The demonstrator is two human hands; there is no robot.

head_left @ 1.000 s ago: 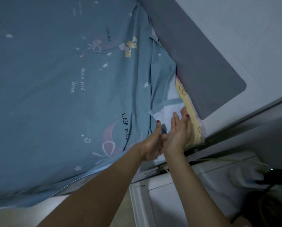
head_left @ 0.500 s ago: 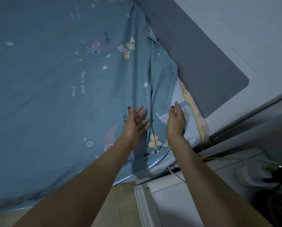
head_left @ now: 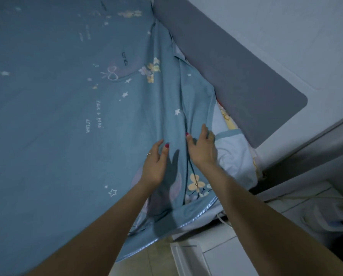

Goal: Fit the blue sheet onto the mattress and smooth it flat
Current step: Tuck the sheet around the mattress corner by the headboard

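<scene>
Sheet [head_left: 57, 116] covers most of the mattress; at 3 o'clock the corner [head_left: 234, 154] lies bare. Left hand [head_left: 155, 162] and right hand [head_left: 203, 146] press a fold with loose, open fingers.

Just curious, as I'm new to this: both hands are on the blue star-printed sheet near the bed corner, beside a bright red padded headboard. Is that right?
Not quite. The padded headboard is grey, not red, as the head view shows. The rest holds: the left hand and right hand are both on the blue star-printed sheet near the bed corner.
</scene>
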